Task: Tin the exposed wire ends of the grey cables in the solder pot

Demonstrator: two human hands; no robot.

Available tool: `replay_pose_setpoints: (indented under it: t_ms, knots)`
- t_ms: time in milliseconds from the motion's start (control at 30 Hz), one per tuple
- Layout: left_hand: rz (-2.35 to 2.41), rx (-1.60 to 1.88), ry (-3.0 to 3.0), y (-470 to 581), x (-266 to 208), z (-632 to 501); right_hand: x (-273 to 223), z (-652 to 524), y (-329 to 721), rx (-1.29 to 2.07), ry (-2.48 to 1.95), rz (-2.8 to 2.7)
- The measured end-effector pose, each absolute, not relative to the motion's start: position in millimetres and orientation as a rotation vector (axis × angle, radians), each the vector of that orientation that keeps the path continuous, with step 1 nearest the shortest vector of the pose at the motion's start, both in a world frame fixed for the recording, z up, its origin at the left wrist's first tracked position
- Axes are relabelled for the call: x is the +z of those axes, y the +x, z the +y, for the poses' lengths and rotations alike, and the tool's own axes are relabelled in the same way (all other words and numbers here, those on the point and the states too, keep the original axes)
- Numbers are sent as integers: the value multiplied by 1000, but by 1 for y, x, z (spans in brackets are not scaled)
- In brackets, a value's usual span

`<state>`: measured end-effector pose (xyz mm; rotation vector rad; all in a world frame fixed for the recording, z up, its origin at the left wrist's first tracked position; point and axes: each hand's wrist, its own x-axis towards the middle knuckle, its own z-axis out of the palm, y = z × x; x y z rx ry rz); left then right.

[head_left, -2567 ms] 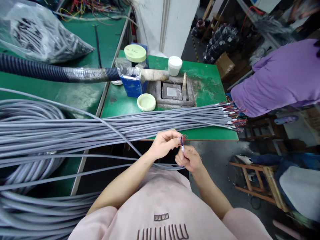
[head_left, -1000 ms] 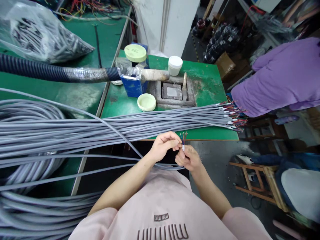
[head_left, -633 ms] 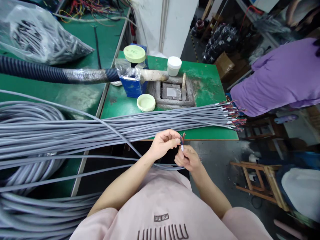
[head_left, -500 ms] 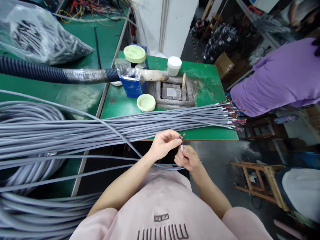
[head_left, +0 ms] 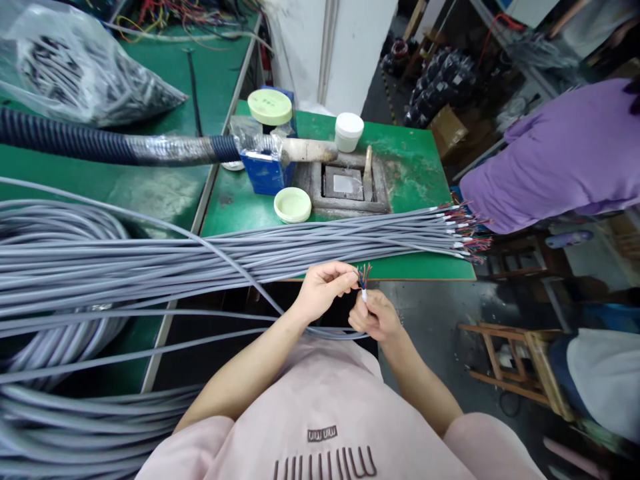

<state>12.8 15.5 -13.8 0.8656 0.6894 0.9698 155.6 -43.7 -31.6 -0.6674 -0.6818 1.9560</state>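
Observation:
In front of my chest, my right hand (head_left: 376, 315) is closed round the end of a grey cable, just below its white wrapped collar (head_left: 365, 295). Thin coloured wires (head_left: 365, 275), red, blue and dark, fan out above the collar. The thumb and fingertips of my left hand (head_left: 327, 285) pinch at the left side of this fan, on a dark wire. Behind my hands a thick bundle of grey cables (head_left: 300, 243) lies across the green bench, its stripped wire ends (head_left: 467, 233) at the right edge.
A blue box (head_left: 265, 175), a ribbed hose (head_left: 170, 151), a solder pot (head_left: 345, 183), a white jar (head_left: 349, 132) and a pale green lid (head_left: 293, 205) stand on the bench. Coiled cables (head_left: 65, 427) fill the left. A person in purple (head_left: 555, 153) is at right, near a wooden stool (head_left: 525, 363).
My left fingertips have shifted slightly left from the collar. The coloured wires now stand more spread out and show more fully. My right hand has hardly moved.

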Motion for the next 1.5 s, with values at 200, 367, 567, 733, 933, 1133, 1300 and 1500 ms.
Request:
replay_pose_setpoints:
  t_ms: [200, 367, 567, 733, 933, 1133, 1300, 1500]
  knots:
    - [678, 956, 841, 18, -14, 17, -31, -42, 154, 1966, -655, -709]
    - [635, 942, 836, 22, -9, 19, -30, -42, 154, 1975, -676, -697]
    - [721, 1054, 846, 16, -10, 14, -29, -42, 155, 1950, -734, -698]
    - [755, 1069, 895, 12, -1, 11, -30, -41, 153, 1958, -713, -713]
    - [762, 1101, 906, 15, 1, 10, -32, -40, 152, 1962, -603, -730]
    - [706, 1032, 811, 15, 0, 12, -32, -41, 152, 1953, -726, -726]
    - [657, 982, 774, 12, -2, 13, -31, -41, 152, 1952, -774, -727]
    - [671, 957, 790, 9, -1, 14, -31, -41, 150, 1955, -822, -728]
